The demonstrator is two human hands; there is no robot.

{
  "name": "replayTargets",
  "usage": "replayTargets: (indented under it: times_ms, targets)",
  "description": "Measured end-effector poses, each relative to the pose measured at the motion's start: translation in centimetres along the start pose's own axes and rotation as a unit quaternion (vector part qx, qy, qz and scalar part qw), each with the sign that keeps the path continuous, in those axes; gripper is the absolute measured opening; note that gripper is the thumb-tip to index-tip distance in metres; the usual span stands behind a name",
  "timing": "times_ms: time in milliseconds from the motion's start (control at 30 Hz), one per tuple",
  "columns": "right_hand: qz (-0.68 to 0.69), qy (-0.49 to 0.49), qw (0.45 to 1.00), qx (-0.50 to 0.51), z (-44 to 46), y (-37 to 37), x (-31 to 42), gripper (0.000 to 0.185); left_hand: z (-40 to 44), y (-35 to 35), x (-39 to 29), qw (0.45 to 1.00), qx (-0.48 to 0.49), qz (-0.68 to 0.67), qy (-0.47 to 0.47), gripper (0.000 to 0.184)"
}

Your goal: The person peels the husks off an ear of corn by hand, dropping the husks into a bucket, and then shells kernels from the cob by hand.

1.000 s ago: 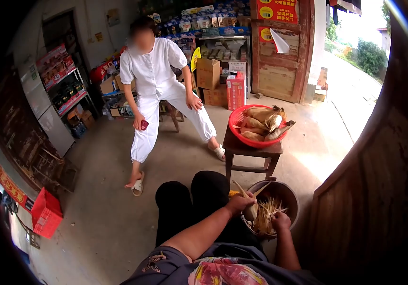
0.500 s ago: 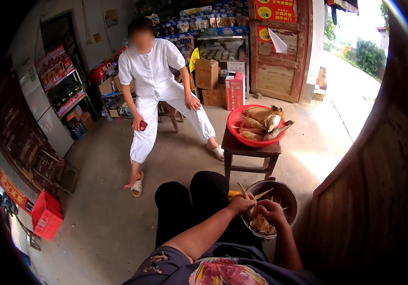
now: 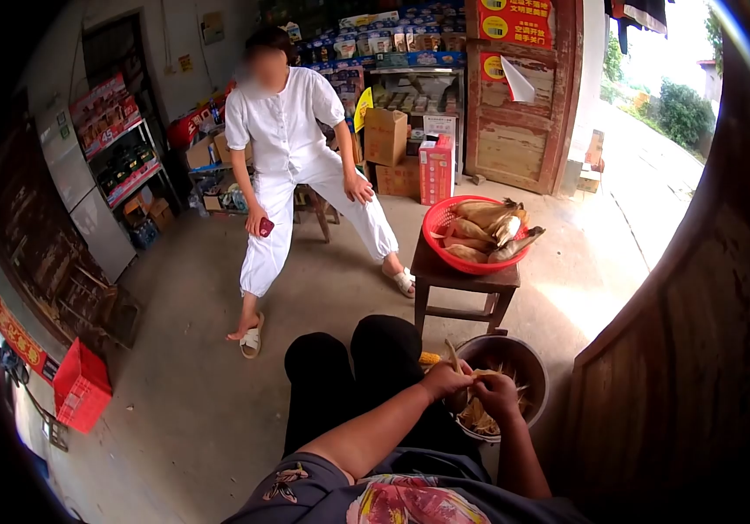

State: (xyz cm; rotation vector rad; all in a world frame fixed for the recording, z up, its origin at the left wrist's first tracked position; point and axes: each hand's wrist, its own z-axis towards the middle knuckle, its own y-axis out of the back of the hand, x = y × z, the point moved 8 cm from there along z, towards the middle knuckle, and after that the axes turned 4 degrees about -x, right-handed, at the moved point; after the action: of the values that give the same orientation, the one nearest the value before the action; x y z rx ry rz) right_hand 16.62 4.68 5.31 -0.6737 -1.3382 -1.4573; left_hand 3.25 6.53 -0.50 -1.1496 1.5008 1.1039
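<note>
An ear of corn in pale husk [image 3: 456,403] is gripped by the closed fingers of the left hand [image 3: 447,381], its body below them at the side of a round grey bucket [image 3: 529,356]. A pale husk strip [image 3: 484,373] is pinched by the right hand [image 3: 499,395], just beside.

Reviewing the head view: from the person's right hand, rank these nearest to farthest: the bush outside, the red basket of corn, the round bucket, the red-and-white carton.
From the right hand:
1. Round bucket, just beneath the hand.
2. Red basket, ahead on the stool.
3. Red-and-white carton, farther ahead, beside the door.
4. Bush, outside, ahead and right.
</note>
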Motion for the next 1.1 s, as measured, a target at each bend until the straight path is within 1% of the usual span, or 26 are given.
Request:
replayTargets:
  times_ms: [33, 100, 167, 233, 267, 300, 367, 433, 467, 533, 567, 600, 633, 667, 700, 733, 767, 800, 833, 867, 933, 967, 1000, 1067, 1100]
  targets:
    - [-0.037, 0.024, 0.999, 0.007, 0.0, 0.1, 1.0, 0.015, 0.2, -0.1, 0.3, 1.0, 0.001, 0.001, 0.0, 0.023]
    - [-0.06, 0.035, 0.998, -0.003, 0.0, 0.2, 1.1, 0.014, 0.6, 0.0, 0.8, 0.998, -0.009, 0.058, -0.003, 0.024]
    - [-0.082, 0.046, 0.995, -0.013, 0.0, 0.2, 1.3, 0.014, 0.7, -0.1, 1.2, 0.997, -0.012, 0.072, -0.008, 0.023]
    - [-0.11, 0.004, 0.993, -0.031, -0.2, 0.5, 1.0, 0.013, 0.6, 0.0, 1.1, 0.996, -0.015, 0.085, -0.013, 0.023]
    - [-0.109, 0.004, 0.994, -0.031, -0.2, 0.4, 0.8, 0.013, 0.5, 0.0, 0.8, 0.997, -0.011, 0.076, -0.028, 0.022]
    - [-0.091, -0.007, 0.995, -0.042, -0.3, 0.4, 0.3, 0.012, 0.4, -0.1, 0.5, 0.997, -0.008, 0.067, -0.043, 0.022]
    - [-0.074, -0.018, 0.996, -0.053, -0.4, 0.1, -0.9, 0.011, 0.3, -0.2, 0.3, 0.997, -0.005, 0.056, -0.043, 0.021]
    - [0.108, -0.068, 0.99, -0.052, -0.3, -0.7, -2.9, 0.005, 0.2, -0.1, 0.0, 0.998, -0.003, 0.045, -0.043, 0.021]
    - [0.107, -0.068, 0.991, -0.051, -0.3, -0.9, -3.5, 0.005, 0.2, -0.2, -0.3, 0.998, 0.004, 0.031, -0.048, 0.021]
    - [0.17, -0.107, 0.977, -0.069, -0.3, -1.0, -5.2, 0.009, -0.2, -0.4, -0.8, 0.998, 0.01, 0.016, -0.053, 0.02]
    - [0.196, -0.1, 0.971, -0.094, -0.1, -1.3, -8.9, 0.014, -0.4, -0.3, -1.2, 0.998, 0.008, 0.029, -0.052, 0.019]
    - [0.195, -0.099, 0.971, -0.094, -0.1, -1.1, -9.0, 0.014, -0.4, -0.1, -1.4, 0.998, 0.005, 0.042, -0.053, 0.018]
    - [0.221, -0.132, 0.96, -0.107, -0.3, -0.9, -9.7, 0.012, -0.3, 0.0, -1.3, 0.998, 0.003, 0.042, -0.053, 0.018]
    - [0.246, -0.167, 0.947, -0.12, -0.7, -0.6, -10.5, 0.011, -0.1, 0.5, -0.9, 0.999, -0.017, 0.01, -0.038, 0.017]
    - [0.105, -0.131, 0.976, -0.137, -0.8, -0.2, -13.6, 0.01, 0.0, 0.8, -0.5, 0.999, -0.036, -0.024, -0.022, 0.015]
    - [0.104, -0.131, 0.976, -0.137, -1.3, 0.3, -13.2, 0.01, -0.3, 0.7, -1.0, 0.999, -0.036, -0.025, -0.022, 0.015]
    - [-0.045, -0.127, 0.982, -0.133, -2.1, 1.1, -12.5, 0.012, -0.6, 0.9, -1.5, 0.998, -0.047, -0.05, -0.017, 0.014]
    - [-0.191, -0.119, 0.966, -0.128, -2.5, 1.7, -11.7, 0.014, -0.8, 1.1, -1.9, 0.996, -0.057, -0.074, -0.012, 0.014]
    - [-0.259, -0.128, 0.95, -0.122, -2.9, 1.7, -13.0, 0.021, -0.4, 1.2, -1.4, 0.995, -0.052, -0.077, -0.021, 0.012]
    - [-0.258, -0.127, 0.95, -0.122, -3.5, 1.7, -14.0, 0.021, -0.3, 1.3, -1.2, 0.995, -0.053, -0.076, -0.021, 0.012]
    - [-0.317, -0.205, 0.922, -0.088, -4.9, 1.9, -16.5, 0.021, -0.1, 1.4, -0.8, 0.993, -0.047, -0.106, -0.015, 0.012]
    - [-0.353, -0.228, 0.906, -0.049, -5.2, 1.8, -17.6, 0.021, 0.0, 1.6, -0.6, 0.993, -0.048, -0.104, -0.014, 0.012]
    - [-0.351, -0.23, 0.906, -0.048, -5.5, 1.9, -18.3, 0.021, 0.0, 1.6, -0.4, 0.992, -0.054, -0.11, -0.008, 0.012]
    - [-0.383, -0.251, 0.889, -0.018, -6.2, 2.1, -20.0, 0.019, 0.0, 1.4, -0.1, 0.992, -0.057, -0.116, 0.001, 0.012]
    - [-0.372, -0.258, 0.892, -0.016, -6.4, 2.4, -20.0, 0.018, 0.0, 1.4, -0.1, 0.992, -0.067, -0.111, 0.0, 0.013]
